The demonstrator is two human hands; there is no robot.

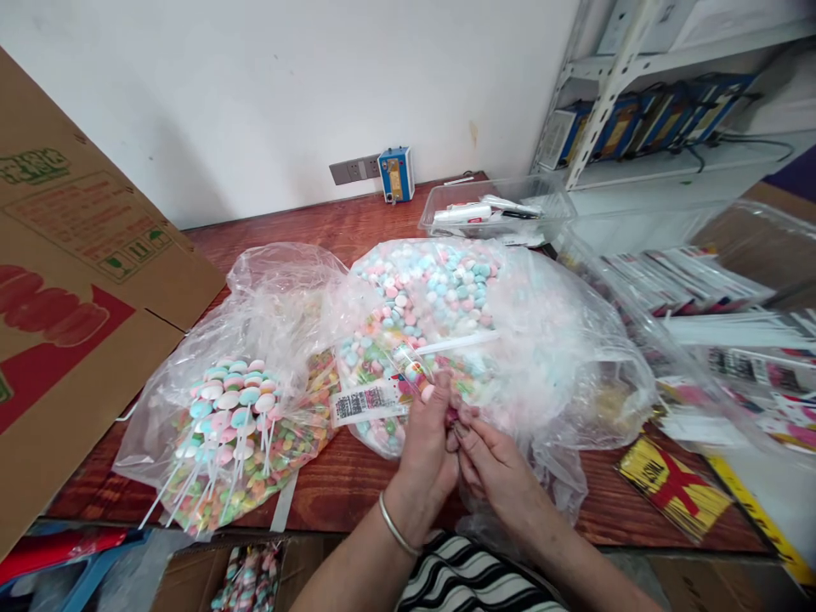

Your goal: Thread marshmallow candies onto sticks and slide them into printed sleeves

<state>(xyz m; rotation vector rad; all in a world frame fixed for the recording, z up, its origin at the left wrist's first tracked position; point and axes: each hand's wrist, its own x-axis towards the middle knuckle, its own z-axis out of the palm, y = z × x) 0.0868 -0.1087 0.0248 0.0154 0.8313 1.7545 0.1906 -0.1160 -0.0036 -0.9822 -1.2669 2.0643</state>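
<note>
My left hand (428, 438) is closed around the lower end of a clear candy packet (413, 367). Pastel candies show inside it, and a printed label strip (368, 401) sticks out to the left. The fingers of my right hand (494, 466) are pinched against the left fingertips at the packet's end; a small dark pink bit shows between them, its kind unclear. A white stick (457, 342) lies just above. Behind the hands a big clear bag holds pastel candies (439, 285). Left of it, pastel candies on sticks (235, 395) rest on a bag of gummy candies (297, 450).
A cardboard box (95, 280) stands at the left. Clear bins at the right hold printed cards (688, 276). A yellow packet marked TWIST (674, 491) lies at the table's right front. Farther back are a clear tray (439, 200) and a blue device (396, 174).
</note>
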